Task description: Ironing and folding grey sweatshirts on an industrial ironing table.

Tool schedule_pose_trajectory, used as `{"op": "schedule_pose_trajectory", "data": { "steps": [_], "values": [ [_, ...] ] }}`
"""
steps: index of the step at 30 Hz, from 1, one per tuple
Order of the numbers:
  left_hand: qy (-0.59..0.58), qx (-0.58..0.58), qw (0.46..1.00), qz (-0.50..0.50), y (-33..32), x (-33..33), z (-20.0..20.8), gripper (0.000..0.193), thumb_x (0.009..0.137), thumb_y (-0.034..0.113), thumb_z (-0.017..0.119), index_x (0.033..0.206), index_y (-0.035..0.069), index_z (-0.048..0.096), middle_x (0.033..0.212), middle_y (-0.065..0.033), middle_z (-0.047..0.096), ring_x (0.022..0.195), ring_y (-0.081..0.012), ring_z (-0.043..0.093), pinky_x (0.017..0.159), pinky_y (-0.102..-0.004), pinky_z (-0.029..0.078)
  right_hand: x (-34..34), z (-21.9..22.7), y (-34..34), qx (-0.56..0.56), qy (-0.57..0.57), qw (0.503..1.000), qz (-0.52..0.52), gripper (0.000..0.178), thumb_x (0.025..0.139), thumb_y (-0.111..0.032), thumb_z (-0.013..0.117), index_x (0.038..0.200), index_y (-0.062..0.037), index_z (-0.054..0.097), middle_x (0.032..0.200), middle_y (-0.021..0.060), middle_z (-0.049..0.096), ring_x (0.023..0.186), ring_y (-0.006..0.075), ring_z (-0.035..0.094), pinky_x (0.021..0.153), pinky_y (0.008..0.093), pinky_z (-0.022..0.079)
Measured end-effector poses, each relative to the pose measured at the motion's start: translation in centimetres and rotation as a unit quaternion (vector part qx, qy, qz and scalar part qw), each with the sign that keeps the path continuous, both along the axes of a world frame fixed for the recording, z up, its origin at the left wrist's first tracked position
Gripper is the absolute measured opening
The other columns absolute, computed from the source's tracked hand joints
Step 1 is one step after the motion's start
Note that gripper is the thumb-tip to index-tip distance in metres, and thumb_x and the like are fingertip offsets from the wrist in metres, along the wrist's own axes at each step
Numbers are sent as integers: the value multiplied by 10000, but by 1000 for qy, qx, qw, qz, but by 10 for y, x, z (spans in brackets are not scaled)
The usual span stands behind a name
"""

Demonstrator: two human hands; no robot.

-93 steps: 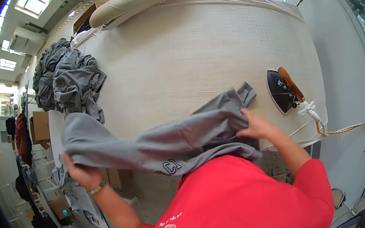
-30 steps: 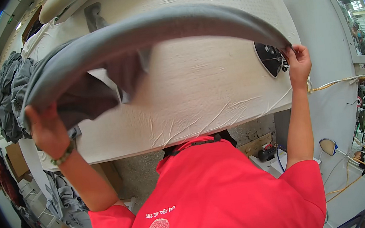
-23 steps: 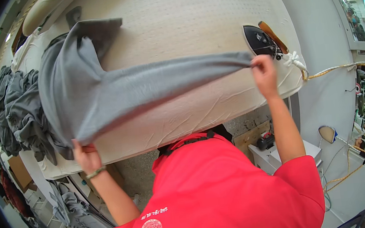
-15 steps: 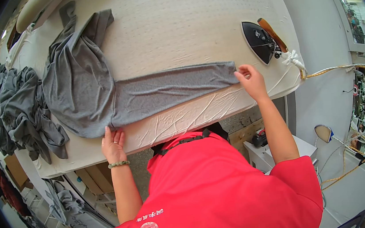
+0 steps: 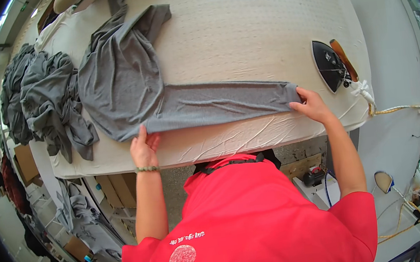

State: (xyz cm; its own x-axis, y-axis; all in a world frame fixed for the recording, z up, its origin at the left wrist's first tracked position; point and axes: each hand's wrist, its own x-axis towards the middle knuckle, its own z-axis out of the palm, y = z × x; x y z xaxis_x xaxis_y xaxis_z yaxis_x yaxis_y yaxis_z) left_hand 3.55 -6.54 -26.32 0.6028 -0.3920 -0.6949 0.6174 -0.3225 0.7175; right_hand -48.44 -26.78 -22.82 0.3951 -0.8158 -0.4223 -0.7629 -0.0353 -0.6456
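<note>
A grey knit garment lies on the padded white table, with one long sleeve stretched out to the right. At the sleeve's far right end, my right hand has its thumb and fingers closed on the cuff. My left hand touches the lower edge of the garment where the sleeve meets the body. One finger rests on the cloth there, while the others are loosely bent and apart from it. Some creases run along the sleeve.
An iron with a wooden handle lies on the table at the right, its wrapped cord running off to the right. Crumpled dark grey garments are heaped at the left. A padded pressing form stands at the far left corner.
My right hand has closed on the cuff, where its fingers were beside it before. My left hand remains by the garment's lower edge. The whole view has shifted.
</note>
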Motion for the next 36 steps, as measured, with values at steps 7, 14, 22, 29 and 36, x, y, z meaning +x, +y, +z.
{"op": "schedule_pose_trajectory", "data": {
  "steps": [7, 14, 22, 29, 36],
  "values": [
    [-84, -207, 974, -41, -50, 95, 99, 152, 1021, 88, 683, 1155, 43, 627, 1121, -96, 730, 917, -216, 738, 803, -372, 654, 28, 127, -49, 60, -181, 975, -118, 574, 906, -236, 785, 1410, -32, 601, 958, -43, 649, 739, 46, 559, 612, 228, 459],
    [-2, -74, 995, -63, 20, 23, 1, 382, 986, -85, 576, 1340, 50, 527, 1295, -104, 657, 1033, -205, 713, 836, -361, 656, 7, 126, -46, 129, -112, 980, -107, 587, 902, -242, 789, 1413, -26, 596, 865, -76, 566, 734, 25, 517, 578, 212, 428],
    [-255, 104, 948, -161, 32, -37, -10, 500, 882, -14, 724, 1326, 6, 495, 1240, -123, 629, 1091, -256, 663, 881, -394, 614, -28, 2, -16, 141, -44, 984, -98, 609, 905, -257, 799, 1418, -6, 589, 888, -64, 520, 775, 31, 480, 646, 230, 445],
    [-665, 43, 608, -431, -6, -35, 47, 496, 832, 7, 730, 1297, 4, 557, 1223, -176, 617, 1242, -394, 586, 1095, -475, 454, -33, -14, 11, 10, 13, 990, -137, 570, 927, -229, 771, 1421, -15, 582, 1020, 34, 633, 911, 150, 607, 820, 319, 516],
    [-665, -146, 326, -655, -181, 4, 33, 313, 854, 42, 640, 1165, 48, 671, 1218, -135, 660, 1233, -339, 614, 1084, -472, 476, 123, 20, 55, -237, 15, 970, 49, 517, 865, -190, 783, 1344, -76, 627, 1226, 168, 659, 1160, 357, 634, 997, 441, 519]
  ]
}}
